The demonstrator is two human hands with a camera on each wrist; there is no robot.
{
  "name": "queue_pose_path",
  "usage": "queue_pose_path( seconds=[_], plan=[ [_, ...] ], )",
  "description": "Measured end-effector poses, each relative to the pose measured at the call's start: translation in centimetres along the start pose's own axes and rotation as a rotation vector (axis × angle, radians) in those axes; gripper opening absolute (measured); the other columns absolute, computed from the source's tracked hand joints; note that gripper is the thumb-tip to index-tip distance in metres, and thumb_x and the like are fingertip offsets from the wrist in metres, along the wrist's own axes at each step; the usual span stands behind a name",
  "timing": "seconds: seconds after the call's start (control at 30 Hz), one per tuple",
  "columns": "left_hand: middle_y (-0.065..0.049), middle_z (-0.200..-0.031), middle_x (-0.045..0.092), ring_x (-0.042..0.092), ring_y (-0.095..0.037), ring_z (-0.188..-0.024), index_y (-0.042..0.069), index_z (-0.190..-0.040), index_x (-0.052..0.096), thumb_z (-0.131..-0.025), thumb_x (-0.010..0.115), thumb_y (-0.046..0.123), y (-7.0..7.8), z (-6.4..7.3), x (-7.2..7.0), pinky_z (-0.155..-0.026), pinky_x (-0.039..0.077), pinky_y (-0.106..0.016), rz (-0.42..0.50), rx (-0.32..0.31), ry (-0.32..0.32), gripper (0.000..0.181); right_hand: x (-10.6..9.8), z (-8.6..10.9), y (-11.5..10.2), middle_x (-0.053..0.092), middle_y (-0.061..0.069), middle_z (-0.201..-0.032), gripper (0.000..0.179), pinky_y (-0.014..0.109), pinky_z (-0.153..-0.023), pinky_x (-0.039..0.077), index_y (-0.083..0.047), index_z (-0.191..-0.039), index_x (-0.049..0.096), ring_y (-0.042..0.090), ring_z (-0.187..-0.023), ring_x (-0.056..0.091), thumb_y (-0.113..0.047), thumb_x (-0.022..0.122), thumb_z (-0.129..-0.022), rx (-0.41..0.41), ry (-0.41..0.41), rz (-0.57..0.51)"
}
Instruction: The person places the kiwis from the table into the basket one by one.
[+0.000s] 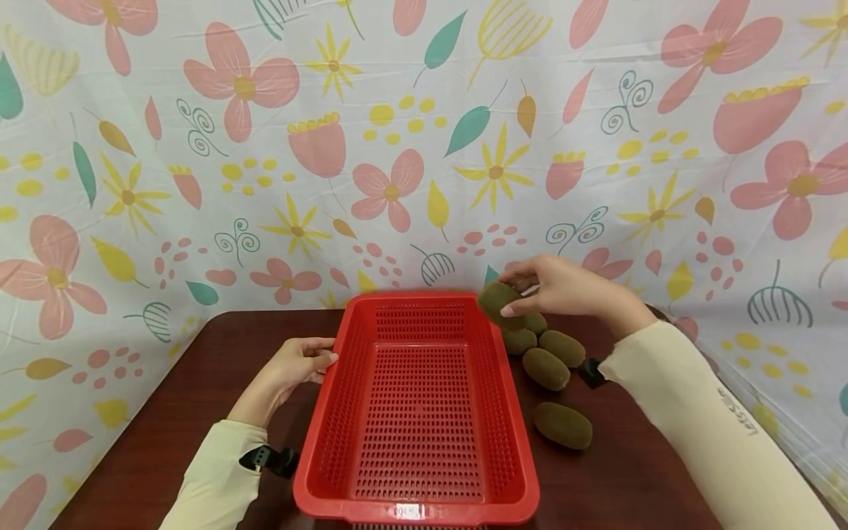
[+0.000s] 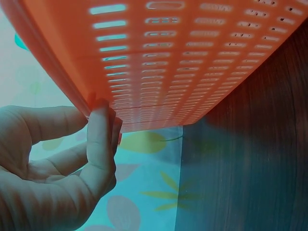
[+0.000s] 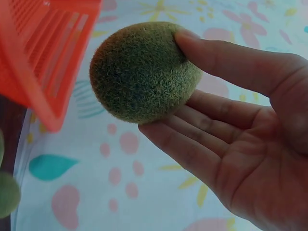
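A red plastic basket with slotted walls stands on the table, its inside bare. My left hand pinches its left rim between thumb and fingers; in the left wrist view the hand grips the rim beside the perforated wall. My right hand holds a fuzzy brown kiwi above the basket's back right corner. The right wrist view has this kiwi between the thumb and the fingers of the right hand, close to the basket's rim.
Several more kiwis lie right of the basket, among them one kiwi near its wall and another kiwi closer to the front. The dark wooden table backs onto a flower-print cloth.
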State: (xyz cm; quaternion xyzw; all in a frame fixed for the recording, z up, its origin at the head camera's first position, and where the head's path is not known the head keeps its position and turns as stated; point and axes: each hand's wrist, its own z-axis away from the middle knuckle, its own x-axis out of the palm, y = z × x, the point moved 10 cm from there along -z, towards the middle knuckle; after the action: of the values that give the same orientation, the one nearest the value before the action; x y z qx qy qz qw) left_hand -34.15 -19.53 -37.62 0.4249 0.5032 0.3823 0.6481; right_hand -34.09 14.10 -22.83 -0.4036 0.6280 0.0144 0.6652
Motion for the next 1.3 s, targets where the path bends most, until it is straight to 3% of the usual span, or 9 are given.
queue_pose_path(
  seconds=[0.2,0.37,0.63,0.97,1.1,1.23,1.3],
  plan=[
    [-0.019,-0.109,0.064,0.066,-0.021,-0.082,-0.01,-0.137,0.045,-0.096,0.056,0.006,0.0,0.0,0.0,-0.073,0.057,-0.036,-0.004,0.006,0.001,0.045,0.9,-3.0,-2.0,0.071,0.007,-0.104,0.041,0.04,-0.085,0.054,-0.001,-0.116,0.068,0.023,-0.099,0.066,-0.02,0.079,-0.081,-0.053,-0.011,-0.015],
    [-0.02,-0.111,0.065,0.067,-0.022,-0.084,-0.009,-0.137,0.046,-0.096,0.057,0.007,0.0,0.1,0.0,-0.074,0.057,-0.037,-0.012,0.001,0.006,0.045,1.9,-5.3,-3.3,0.071,0.006,-0.103,0.042,0.039,-0.086,0.052,-0.002,-0.118,0.068,0.022,-0.098,0.066,-0.021,0.079,-0.081,-0.04,-0.005,-0.029],
    [-0.021,-0.112,0.064,0.067,-0.023,-0.084,-0.008,-0.138,0.045,-0.097,0.056,0.008,0.1,0.3,0.0,-0.076,0.056,-0.038,-0.021,-0.009,0.01,0.045,5.1,-9.3,-4.7,0.072,0.011,-0.099,0.037,0.033,-0.082,0.055,0.003,-0.115,0.068,0.02,-0.092,0.068,-0.015,0.076,-0.084,-0.017,-0.028,-0.177],
    [-0.021,-0.112,0.065,0.068,-0.024,-0.083,-0.008,-0.138,0.046,-0.097,0.056,0.008,0.3,0.3,0.0,-0.076,0.056,-0.039,-0.018,-0.004,0.008,0.045,9.4,-13.0,-3.7,0.072,0.012,-0.096,0.036,0.026,-0.072,0.053,0.004,-0.111,0.07,0.017,-0.083,0.065,-0.017,0.076,-0.083,0.115,0.02,-0.197],
    [-0.021,-0.111,0.064,0.067,-0.024,-0.082,-0.008,-0.138,0.046,-0.097,0.056,0.008,0.2,0.4,0.0,-0.077,0.056,-0.039,-0.015,-0.009,0.008,0.045,11.4,-13.8,-3.2,0.067,0.006,-0.077,0.031,0.022,-0.06,0.044,0.006,-0.102,0.072,0.013,-0.066,0.053,-0.017,0.077,-0.083,0.144,0.017,-0.193],
    [-0.021,-0.112,0.063,0.067,-0.024,-0.082,-0.008,-0.138,0.045,-0.097,0.056,0.007,0.1,0.4,-0.1,-0.075,0.057,-0.039,-0.014,-0.006,0.008,0.046,13.1,-14.1,-2.8,0.061,0.003,-0.066,0.027,0.021,-0.056,0.042,0.007,-0.092,0.073,0.011,-0.06,0.048,-0.017,0.078,-0.082,0.166,0.015,-0.184],
    [-0.021,-0.112,0.063,0.067,-0.024,-0.083,-0.009,-0.138,0.045,-0.097,0.056,0.007,0.2,0.4,-0.1,-0.075,0.057,-0.038,-0.016,-0.002,0.007,0.046,13.9,-14.3,-2.7,0.054,0.0,-0.058,0.024,0.02,-0.052,0.038,0.005,-0.075,0.07,0.009,-0.054,0.043,-0.017,0.078,-0.081,0.166,0.013,-0.172]
  ],
)
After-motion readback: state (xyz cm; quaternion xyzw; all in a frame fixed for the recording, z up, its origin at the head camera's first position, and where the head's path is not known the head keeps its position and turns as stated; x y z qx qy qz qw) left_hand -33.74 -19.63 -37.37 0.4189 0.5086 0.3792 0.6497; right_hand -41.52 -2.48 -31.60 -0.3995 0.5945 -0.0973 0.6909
